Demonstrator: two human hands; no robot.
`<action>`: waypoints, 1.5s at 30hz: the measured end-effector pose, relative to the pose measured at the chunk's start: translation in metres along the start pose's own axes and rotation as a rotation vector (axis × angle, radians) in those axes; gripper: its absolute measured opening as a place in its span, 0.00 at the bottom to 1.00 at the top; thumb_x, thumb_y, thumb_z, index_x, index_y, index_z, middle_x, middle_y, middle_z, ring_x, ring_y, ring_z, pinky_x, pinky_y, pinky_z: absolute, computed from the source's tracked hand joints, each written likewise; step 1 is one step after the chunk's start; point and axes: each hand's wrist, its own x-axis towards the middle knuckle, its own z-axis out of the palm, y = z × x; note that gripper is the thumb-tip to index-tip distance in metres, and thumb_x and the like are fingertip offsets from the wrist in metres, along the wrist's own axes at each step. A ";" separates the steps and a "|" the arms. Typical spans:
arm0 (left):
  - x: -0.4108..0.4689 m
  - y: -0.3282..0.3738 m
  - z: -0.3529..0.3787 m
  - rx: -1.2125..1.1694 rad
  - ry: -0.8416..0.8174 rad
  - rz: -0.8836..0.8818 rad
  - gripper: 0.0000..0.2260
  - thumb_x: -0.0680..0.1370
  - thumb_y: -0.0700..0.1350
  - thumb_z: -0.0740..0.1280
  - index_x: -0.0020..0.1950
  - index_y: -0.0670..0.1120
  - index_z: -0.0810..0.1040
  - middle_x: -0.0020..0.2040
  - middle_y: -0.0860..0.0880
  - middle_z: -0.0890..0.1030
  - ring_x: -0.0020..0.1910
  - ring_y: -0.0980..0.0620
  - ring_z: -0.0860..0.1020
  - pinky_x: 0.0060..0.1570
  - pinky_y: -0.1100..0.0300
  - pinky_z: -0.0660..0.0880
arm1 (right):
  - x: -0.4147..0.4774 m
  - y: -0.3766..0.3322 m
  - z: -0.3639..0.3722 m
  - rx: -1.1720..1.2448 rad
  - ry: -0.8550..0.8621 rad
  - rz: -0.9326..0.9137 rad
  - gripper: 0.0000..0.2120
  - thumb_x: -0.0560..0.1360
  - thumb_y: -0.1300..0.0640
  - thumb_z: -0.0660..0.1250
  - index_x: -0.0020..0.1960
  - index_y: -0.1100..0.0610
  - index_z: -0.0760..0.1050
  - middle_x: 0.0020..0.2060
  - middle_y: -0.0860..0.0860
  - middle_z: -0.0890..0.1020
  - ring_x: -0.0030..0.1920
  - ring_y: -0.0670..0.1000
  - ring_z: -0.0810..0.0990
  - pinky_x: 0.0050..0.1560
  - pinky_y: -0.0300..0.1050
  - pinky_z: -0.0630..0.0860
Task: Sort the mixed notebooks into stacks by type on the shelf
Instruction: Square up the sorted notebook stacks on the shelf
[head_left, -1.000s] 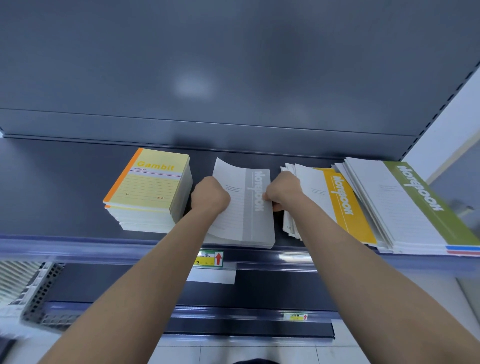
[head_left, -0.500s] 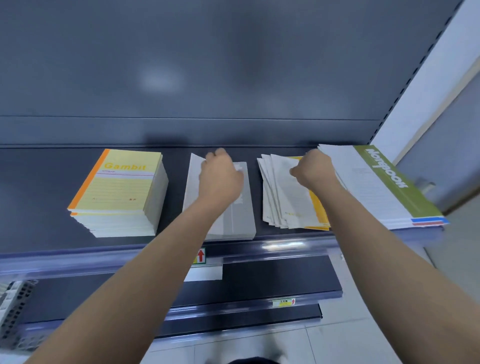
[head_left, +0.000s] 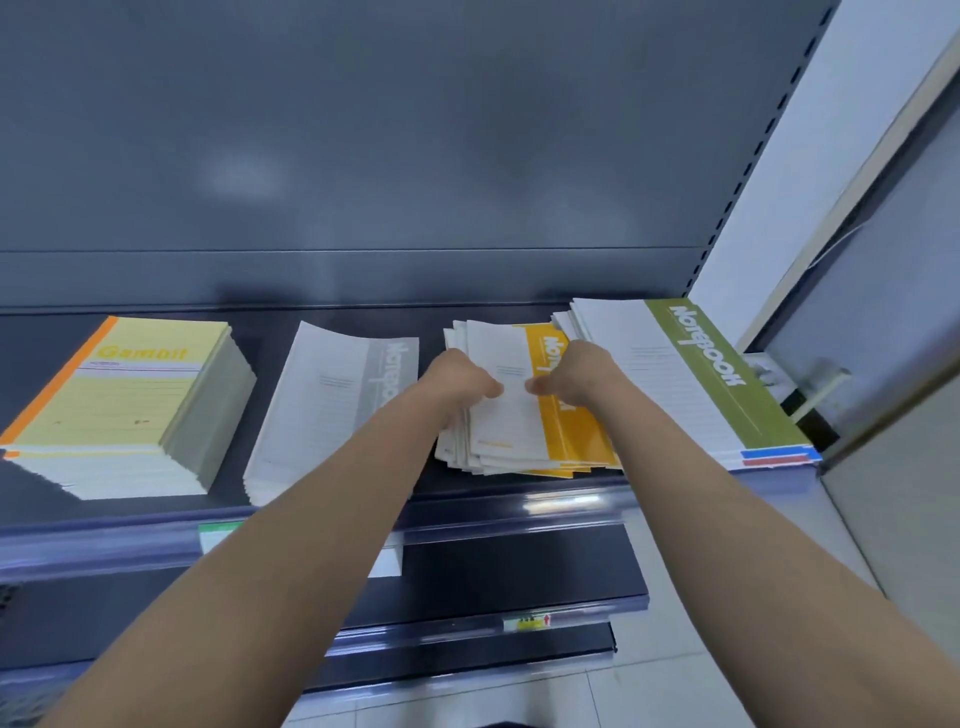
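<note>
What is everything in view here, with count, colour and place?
Gambit notebooks: one stack, yellow with orange spine, shelf's left.
grey-band notebooks: one stack, white and grey, beside it.
yellow-band notebooks: one fanned pile, white and yellow, under both hands.
green-band notebooks: one stack, white and green, right end.
shelf: one, dark grey, bearing all four.
price labels: two, greenish and yellow, front rails.
left hand: one, fingers curled on pile's top notebook.
right hand: one, likewise, opposite.

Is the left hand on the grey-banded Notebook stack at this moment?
No, the left hand and right hand both grip the fanned yellow-banded notebook pile, with the grey-banded stack lying apart to its left.
</note>
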 end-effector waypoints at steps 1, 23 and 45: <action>0.002 0.002 0.002 -0.017 0.013 -0.027 0.19 0.74 0.42 0.71 0.63 0.40 0.73 0.60 0.45 0.76 0.57 0.45 0.75 0.48 0.55 0.71 | 0.001 0.001 0.001 -0.012 -0.021 -0.018 0.23 0.73 0.46 0.69 0.58 0.63 0.71 0.54 0.57 0.78 0.54 0.56 0.77 0.47 0.44 0.72; -0.019 -0.008 -0.015 -0.518 0.197 0.390 0.20 0.72 0.37 0.71 0.63 0.45 0.71 0.56 0.48 0.81 0.54 0.48 0.80 0.53 0.52 0.78 | 0.015 0.004 -0.022 1.235 -0.025 -0.144 0.16 0.67 0.60 0.75 0.54 0.55 0.76 0.47 0.52 0.84 0.47 0.53 0.84 0.52 0.56 0.79; -0.025 0.002 -0.003 -0.490 0.171 0.642 0.34 0.71 0.41 0.74 0.70 0.52 0.58 0.61 0.56 0.73 0.59 0.57 0.74 0.51 0.64 0.76 | -0.018 -0.012 -0.047 1.322 0.387 -0.258 0.18 0.77 0.54 0.61 0.30 0.52 0.61 0.20 0.44 0.70 0.22 0.42 0.69 0.29 0.34 0.69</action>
